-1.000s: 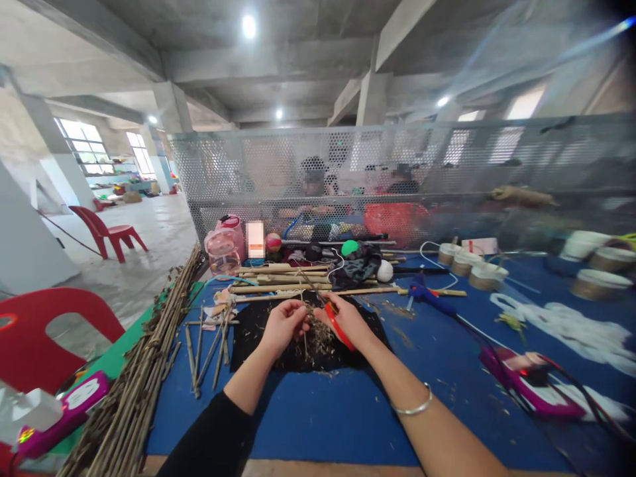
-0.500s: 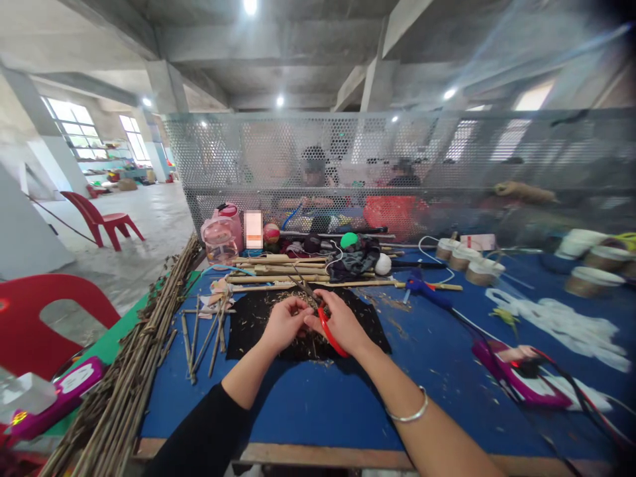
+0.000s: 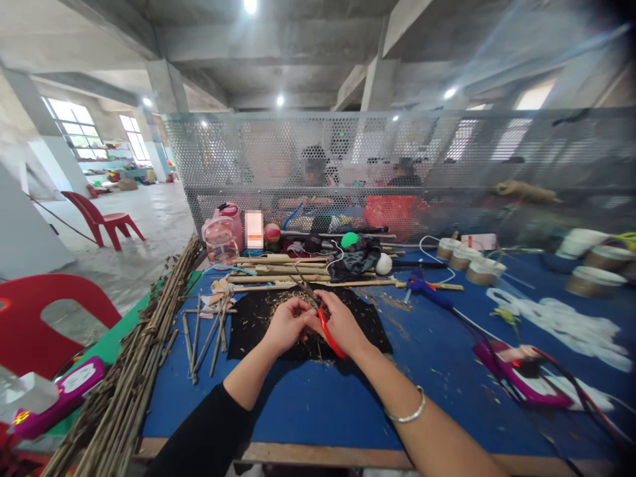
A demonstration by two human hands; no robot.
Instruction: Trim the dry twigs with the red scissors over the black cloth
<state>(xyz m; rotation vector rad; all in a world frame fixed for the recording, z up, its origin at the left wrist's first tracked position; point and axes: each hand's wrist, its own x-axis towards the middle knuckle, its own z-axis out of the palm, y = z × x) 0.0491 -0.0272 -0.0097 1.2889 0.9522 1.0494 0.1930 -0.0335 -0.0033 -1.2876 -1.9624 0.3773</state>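
My right hand (image 3: pixel 342 322) is closed around a pair of scissors with red handles (image 3: pixel 328 334); the blades point up and away to the left, slightly apart. Close beside it, my left hand (image 3: pixel 288 326) is pinched, its fingertips meeting those of the right. Whatever lies between these fingers is too small and covered to make out. Both hands are over a black cloth (image 3: pixel 248 324) strewn with pale plant clippings. Short cut sticks (image 3: pixel 217 344) lie to the left of the cloth, near some paper scraps (image 3: pixel 217 303).
Long dry stalks (image 3: pixel 129 371) are bundled along the left edge. Behind the cloth lie bamboo sticks (image 3: pixel 278 278), yarn balls and a pink jug (image 3: pixel 220 240). A blue glue gun (image 3: pixel 427 290), a power strip (image 3: pixel 527 381) and paper cups (image 3: pixel 484 271) stand right. A perforated screen (image 3: pixel 278 152) closes the back.
Almost nothing differs. Both hands keep their place over the cloth with the scissors, and the view has shifted very slightly.
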